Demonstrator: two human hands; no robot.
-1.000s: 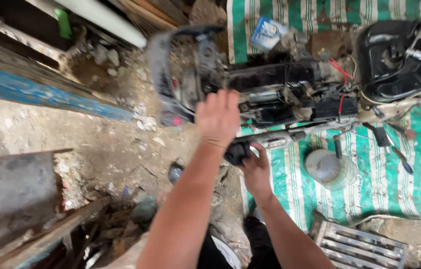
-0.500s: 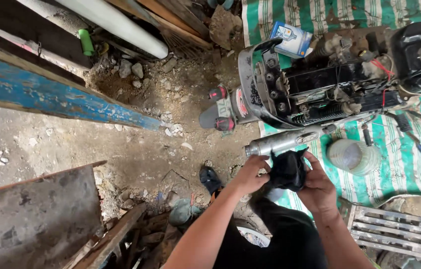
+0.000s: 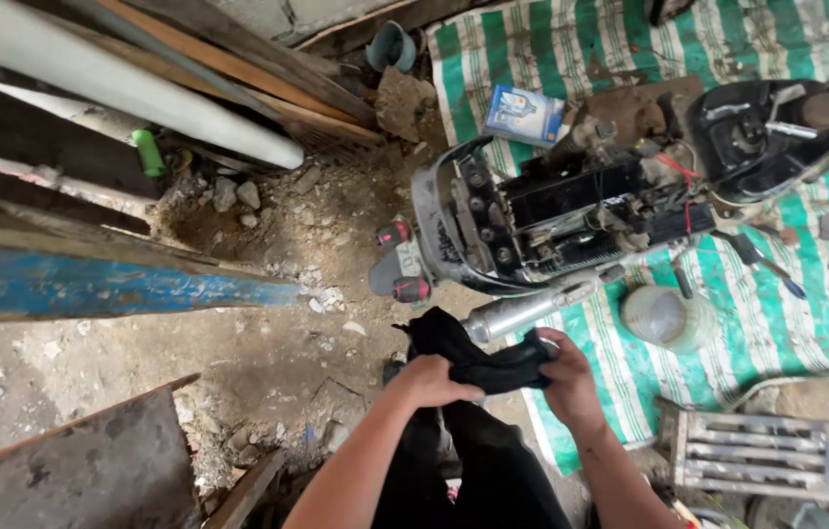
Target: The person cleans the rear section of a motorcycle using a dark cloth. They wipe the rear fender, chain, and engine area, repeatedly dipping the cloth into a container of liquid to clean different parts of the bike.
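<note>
Now | left hand (image 3: 431, 380) grips one end of black cloth (image 3: 478, 359) | right hand (image 3: 568, 380) clutches the other end | cloth stretched between both, just below silver exhaust pipe (image 3: 515, 312) of stripped motorcycle (image 3: 571, 211) on green striped tarp (image 3: 777, 323)

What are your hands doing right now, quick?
Left hand: closed, gripping one end of the black cloth.
Right hand: closed, gripping the other end of the same cloth.

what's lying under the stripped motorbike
A green-and-white striped tarp lies under the stripped motorbike, with a small blue-and-white box beside it. The bike's frame hides the tarp directly below it.
</note>
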